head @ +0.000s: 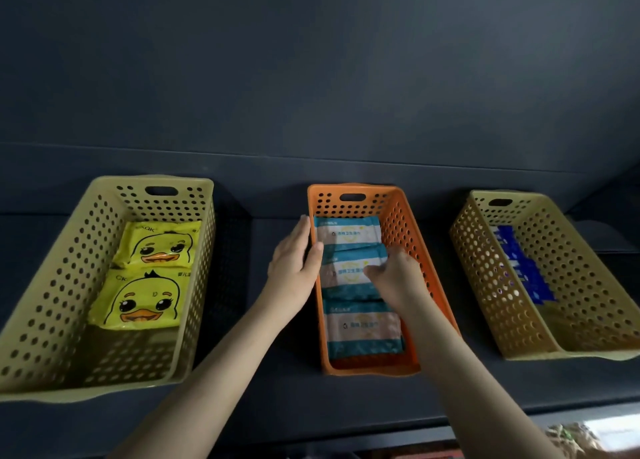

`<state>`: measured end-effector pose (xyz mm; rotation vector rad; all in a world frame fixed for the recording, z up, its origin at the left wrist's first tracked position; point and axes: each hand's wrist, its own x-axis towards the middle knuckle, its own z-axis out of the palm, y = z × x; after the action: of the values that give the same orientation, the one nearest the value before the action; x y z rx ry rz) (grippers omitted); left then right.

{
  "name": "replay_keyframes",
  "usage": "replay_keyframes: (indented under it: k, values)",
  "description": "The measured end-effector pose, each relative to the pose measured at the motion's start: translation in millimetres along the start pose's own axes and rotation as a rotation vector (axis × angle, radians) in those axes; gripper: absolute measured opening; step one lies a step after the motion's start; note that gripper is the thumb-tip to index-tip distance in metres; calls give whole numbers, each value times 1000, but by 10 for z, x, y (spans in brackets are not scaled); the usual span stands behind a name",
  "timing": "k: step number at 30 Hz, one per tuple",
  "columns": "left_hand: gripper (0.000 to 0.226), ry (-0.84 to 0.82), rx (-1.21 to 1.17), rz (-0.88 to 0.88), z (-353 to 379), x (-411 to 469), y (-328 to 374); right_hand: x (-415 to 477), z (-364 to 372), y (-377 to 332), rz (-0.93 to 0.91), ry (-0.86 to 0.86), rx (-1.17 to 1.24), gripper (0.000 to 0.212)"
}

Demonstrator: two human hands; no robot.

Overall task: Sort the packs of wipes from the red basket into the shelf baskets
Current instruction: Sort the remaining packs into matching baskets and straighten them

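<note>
An orange basket (420,247) stands in the middle of the dark shelf with three teal-and-white wipe packs in a row. My left hand (294,257) rests on the basket's left wall, thumb hooked over the rim. My right hand (394,275) is inside the basket, its fingers on the middle teal pack (346,268). The far teal pack (348,231) and the near teal pack (362,327) lie flat. The left beige basket (52,285) holds two yellow duck packs (138,302). The right beige basket (568,320) holds blue packs (519,264). The red basket is out of view.
The dark shelf (263,389) runs across the view, with a dark back wall (311,77) behind the baskets. Gaps of bare shelf separate the three baskets. Something blurred shows below the shelf edge at the bottom right.
</note>
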<state>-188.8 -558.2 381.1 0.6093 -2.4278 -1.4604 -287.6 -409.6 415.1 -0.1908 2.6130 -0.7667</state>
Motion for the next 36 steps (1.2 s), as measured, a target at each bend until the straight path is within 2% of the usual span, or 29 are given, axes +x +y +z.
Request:
replay_keyframes:
  k: [2,4,7,15,18,23,29,36]
  values:
    - [67,-27,-14,-19,4,10,20,-23,-9,4,-39,77,-139,45]
    - [72,-43,-27,-38,12,0,28,-69,3,19,-153,75,-237,56]
    - [74,-57,-27,-51,2,5,47,-99,48,45,-329,-8,-285,53]
    - [64,-168,19,-92,-155,-12,188,-142,-67,-75,-240,-49,-204,53]
    - [60,-179,77,-70,-274,-4,303,-327,-239,-43,-292,74,-145,48]
    - [55,-103,271,80,-395,-118,550,-834,-560,157,-391,312,-6,38]
    - [45,-185,356,283,-181,-504,1040,-1555,-876,784,-306,474,35,36]
    - [40,-332,163,490,835,-1519,1512,-2693,-1049,2106,-31,481,92,29]
